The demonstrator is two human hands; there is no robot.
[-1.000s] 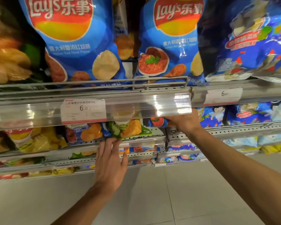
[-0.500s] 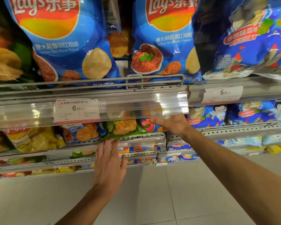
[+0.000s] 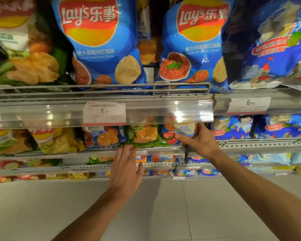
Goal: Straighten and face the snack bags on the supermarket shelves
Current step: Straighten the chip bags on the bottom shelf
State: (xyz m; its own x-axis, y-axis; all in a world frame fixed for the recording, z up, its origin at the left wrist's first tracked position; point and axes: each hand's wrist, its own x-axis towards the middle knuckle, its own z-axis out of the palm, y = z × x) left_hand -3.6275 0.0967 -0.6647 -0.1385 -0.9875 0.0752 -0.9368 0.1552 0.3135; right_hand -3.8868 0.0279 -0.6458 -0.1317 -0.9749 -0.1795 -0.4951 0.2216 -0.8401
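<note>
Top shelf: two blue Lay's bags [image 3: 97, 42] [image 3: 196, 44], English line blurred; price tags [image 3: 104, 112] 6.50 and [image 3: 250, 103] 6.00, small print illegible. Shelf below: green bag [image 3: 143, 136] lying over the front edge, top hidden by the price rail [image 3: 42, 115]. Left hand [image 3: 126, 168], fingers straight, touches its lower edge. Right hand [image 3: 197, 140] pinches a small blue bag [image 3: 181, 133] beside it, logo hidden.

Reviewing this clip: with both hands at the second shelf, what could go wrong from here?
1. The green chip bag already overhangs the shelf lip; the left hand only touches its bottom edge with straight fingers, so it may slide off.
2. The right hand pinches the small blue Lay's bag close under the price rail; pulling it out could snag there or crush chips.
</note>
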